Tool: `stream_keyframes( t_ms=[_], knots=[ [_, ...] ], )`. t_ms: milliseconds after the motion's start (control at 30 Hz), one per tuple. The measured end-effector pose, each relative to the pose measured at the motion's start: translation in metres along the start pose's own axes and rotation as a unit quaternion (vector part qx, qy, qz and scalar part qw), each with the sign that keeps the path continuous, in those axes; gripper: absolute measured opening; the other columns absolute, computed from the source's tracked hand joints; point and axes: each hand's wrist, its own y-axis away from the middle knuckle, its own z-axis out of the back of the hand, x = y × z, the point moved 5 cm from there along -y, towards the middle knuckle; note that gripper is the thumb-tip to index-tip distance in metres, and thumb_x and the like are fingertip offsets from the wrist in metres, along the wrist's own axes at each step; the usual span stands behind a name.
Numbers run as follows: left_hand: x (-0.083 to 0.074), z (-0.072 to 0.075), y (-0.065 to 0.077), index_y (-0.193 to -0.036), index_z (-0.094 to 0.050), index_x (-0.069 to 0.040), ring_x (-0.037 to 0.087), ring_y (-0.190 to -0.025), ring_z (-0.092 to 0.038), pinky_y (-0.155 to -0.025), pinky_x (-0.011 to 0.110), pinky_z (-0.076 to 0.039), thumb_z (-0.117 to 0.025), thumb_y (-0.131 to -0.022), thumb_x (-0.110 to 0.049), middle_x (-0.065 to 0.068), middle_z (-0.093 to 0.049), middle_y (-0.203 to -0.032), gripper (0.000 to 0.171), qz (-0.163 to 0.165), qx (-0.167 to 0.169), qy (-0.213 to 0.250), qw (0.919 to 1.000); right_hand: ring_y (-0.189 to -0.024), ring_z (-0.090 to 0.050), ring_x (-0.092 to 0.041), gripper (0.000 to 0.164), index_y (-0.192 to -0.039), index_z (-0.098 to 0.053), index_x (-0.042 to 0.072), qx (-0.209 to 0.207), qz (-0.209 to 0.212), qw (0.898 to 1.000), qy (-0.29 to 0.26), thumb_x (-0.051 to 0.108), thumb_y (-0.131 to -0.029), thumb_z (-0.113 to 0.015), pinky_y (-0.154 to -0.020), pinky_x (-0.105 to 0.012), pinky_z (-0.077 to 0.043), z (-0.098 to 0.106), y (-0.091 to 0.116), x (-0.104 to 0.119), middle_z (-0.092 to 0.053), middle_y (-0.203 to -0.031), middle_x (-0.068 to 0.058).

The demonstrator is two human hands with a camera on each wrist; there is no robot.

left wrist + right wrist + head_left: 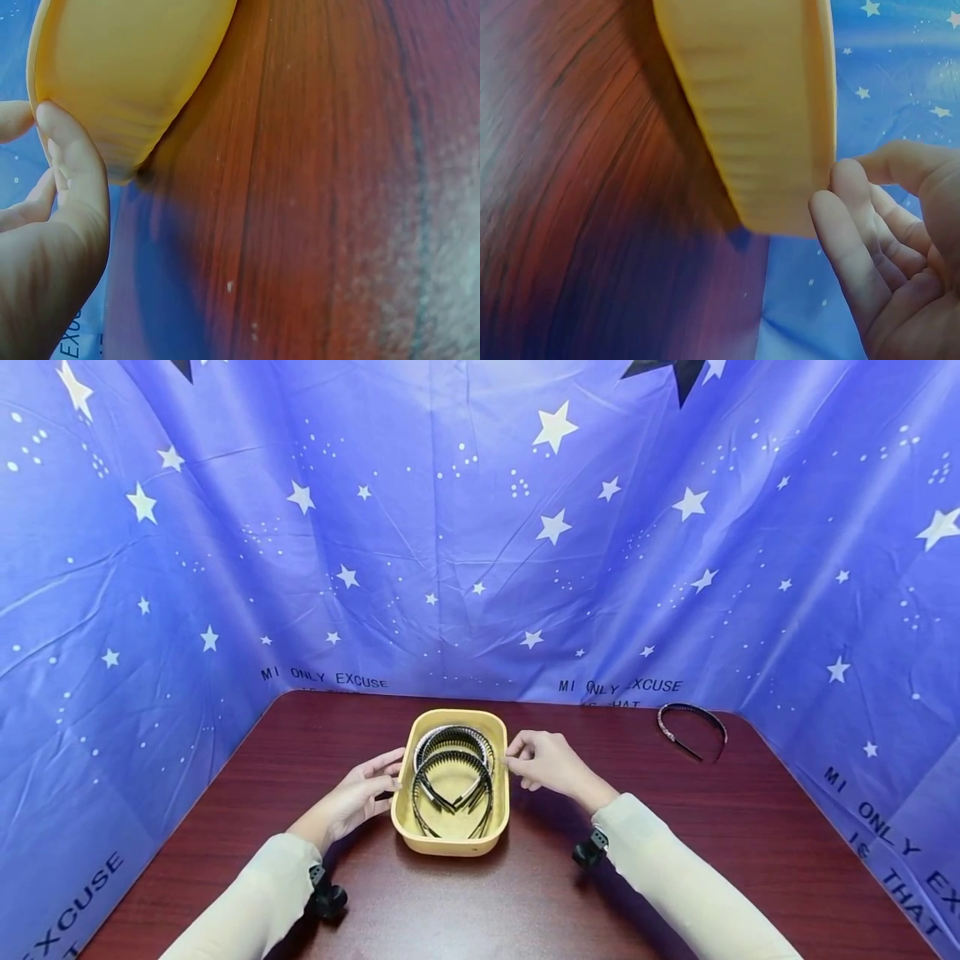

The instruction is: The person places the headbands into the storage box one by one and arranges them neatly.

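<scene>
A yellow plastic box (453,846) with rounded corners stands on the table, holding several dark toothed headbands (453,760) that overlap one another. On the box's left side, my left hand (352,797) pinches the rim between thumb and finger; the left wrist view shows the fingertips (52,116) meeting at the edge. Across from it, my right hand (551,764) pinches the right rim. Fingers (847,176) of that hand touch the outer wall in the right wrist view, with the others loosely bent. The box's inside is hidden in both wrist views.
Another headband (693,727), patterned on its outer side, lies at the table's back right corner. The dark red wooden table (300,735) is bordered by a blue star-printed cloth (450,527) at the back and both sides.
</scene>
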Motion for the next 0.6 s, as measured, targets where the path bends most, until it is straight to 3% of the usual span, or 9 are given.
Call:
stream_keyframes(
  t_ms=[300,600],
  knots=[
    [-0.001,0.0,0.0,-0.157,-0.023,0.0,0.01,-0.093,-0.06,-0.087,0.033,-0.054,-0.05,-0.091,0.008,0.012,-0.049,-0.132,0.072,-0.004,0.003,0.002,1.0,-0.055,-0.066,-0.018,0.007,-0.091,-0.068,0.006,-0.022,-0.006,1.0,0.017,0.013,-0.091,-0.071,-0.052,-0.038,-0.058,0.027,0.005,-0.025,-0.067,-0.076,-0.015],
    [0.0,-0.001,-0.001,-0.158,-0.023,-0.001,0.01,-0.091,-0.06,-0.087,0.035,-0.053,-0.051,-0.091,0.008,0.007,-0.052,-0.128,0.073,0.004,-0.004,0.01,0.9999,-0.066,-0.07,-0.022,0.012,-0.098,-0.068,0.003,-0.07,-0.035,0.996,0.042,0.014,-0.093,-0.069,-0.055,-0.033,-0.059,0.07,0.012,-0.063,-0.071,-0.087,-0.021]
  ],
)
